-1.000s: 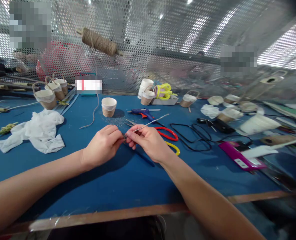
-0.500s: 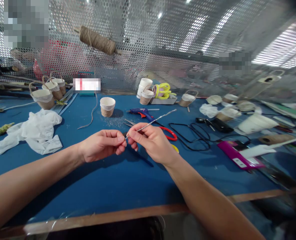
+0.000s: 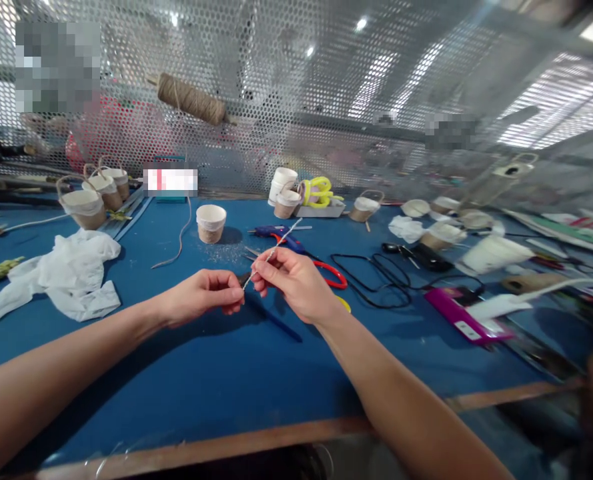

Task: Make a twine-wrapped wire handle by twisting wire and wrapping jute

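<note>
A thin, whitish twisted strand (image 3: pixel 287 235), wire or cord, slants up and to the right between my hands. My left hand (image 3: pixel 211 293) pinches its lower end. Higher up, my right hand (image 3: pixel 291 280) grips it between thumb and fingers, and the free end sticks out above. Behind the right hand lie a blue glue gun (image 3: pixel 281 235) and red-handled scissors (image 3: pixel 332 275). Blue-handled pliers (image 3: pixel 276 319) rest on the table beneath the hands, partly hidden by them. Beyond the left hand stands a small pot (image 3: pixel 211 225), white above and brown below.
Crumpled white cloth (image 3: pixel 61 270) lies at left, before several handled pots (image 3: pixel 87 212). A twine spool (image 3: pixel 191 99) hangs on the mesh screen. Black cable (image 3: pixel 376 267), a purple power strip (image 3: pixel 461 313) and more pots (image 3: pixel 365 208) are at right. The table's wooden edge (image 3: pixel 226 443) runs in front.
The free end of the strand has swung to the left and stands steeper. My hands are slightly farther apart, showing more strand between them. The whole view has shifted a little.
</note>
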Tool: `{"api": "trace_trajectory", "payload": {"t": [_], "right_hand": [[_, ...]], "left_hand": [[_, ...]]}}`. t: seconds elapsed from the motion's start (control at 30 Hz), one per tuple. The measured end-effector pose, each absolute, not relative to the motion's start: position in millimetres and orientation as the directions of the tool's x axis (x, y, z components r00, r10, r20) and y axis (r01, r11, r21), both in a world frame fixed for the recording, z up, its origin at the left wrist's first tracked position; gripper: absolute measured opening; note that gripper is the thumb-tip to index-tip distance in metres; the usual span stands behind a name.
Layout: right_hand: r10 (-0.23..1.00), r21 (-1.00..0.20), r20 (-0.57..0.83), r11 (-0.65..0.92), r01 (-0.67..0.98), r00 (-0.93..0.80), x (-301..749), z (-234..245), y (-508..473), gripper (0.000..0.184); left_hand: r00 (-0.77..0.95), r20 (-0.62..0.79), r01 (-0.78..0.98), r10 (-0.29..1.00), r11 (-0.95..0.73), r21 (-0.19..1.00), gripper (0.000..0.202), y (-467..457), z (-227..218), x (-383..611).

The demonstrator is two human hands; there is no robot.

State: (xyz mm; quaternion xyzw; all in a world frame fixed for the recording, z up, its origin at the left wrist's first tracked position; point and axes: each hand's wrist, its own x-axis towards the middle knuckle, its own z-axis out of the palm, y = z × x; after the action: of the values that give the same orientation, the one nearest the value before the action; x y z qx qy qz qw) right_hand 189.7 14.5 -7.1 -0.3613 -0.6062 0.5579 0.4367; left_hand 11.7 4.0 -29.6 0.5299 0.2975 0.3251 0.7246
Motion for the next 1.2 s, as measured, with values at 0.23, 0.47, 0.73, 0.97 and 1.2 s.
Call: {"api": "trace_trajectory", "payload": {"t": [0.23,0.47,0.73,0.97,1.2], "right_hand": [[0.923,-0.987,0.137,0.095,-0.133,-0.359,189.0,-5.5,14.5,0.017],[0.912,-0.989,0.125,0.083,-0.123,-0.390,188.7,-6.8,13.5,0.016],[0.903,-0.984,0.161,0.119,-0.129,-0.398,187.7,-6.4,12.4,0.016],[0.822,-0.949,0.042,0.211,0.235,-0.568,187.5,-0.9,3.5,0.014],[0.717,-0.958,-0.071,0.145,0.248,-0.693,182.9,-3.4,-5.9,0.018]], "left_hand": [[0.661,-0.123,-0.335,0.740,0.438,0.834,0.026,7.4,-35.6,12.7],[0.687,-0.117,-0.298,0.717,0.426,0.854,0.020,6.7,-34.0,12.0],[0.664,-0.065,-0.231,0.745,0.287,0.930,0.027,3.5,-34.4,16.2],[0.566,0.057,0.037,0.822,-0.094,0.995,0.024,15.3,-2.5,-1.2],[0.438,0.245,-0.294,0.865,-0.120,0.948,0.013,9.4,2.2,10.7]]}}
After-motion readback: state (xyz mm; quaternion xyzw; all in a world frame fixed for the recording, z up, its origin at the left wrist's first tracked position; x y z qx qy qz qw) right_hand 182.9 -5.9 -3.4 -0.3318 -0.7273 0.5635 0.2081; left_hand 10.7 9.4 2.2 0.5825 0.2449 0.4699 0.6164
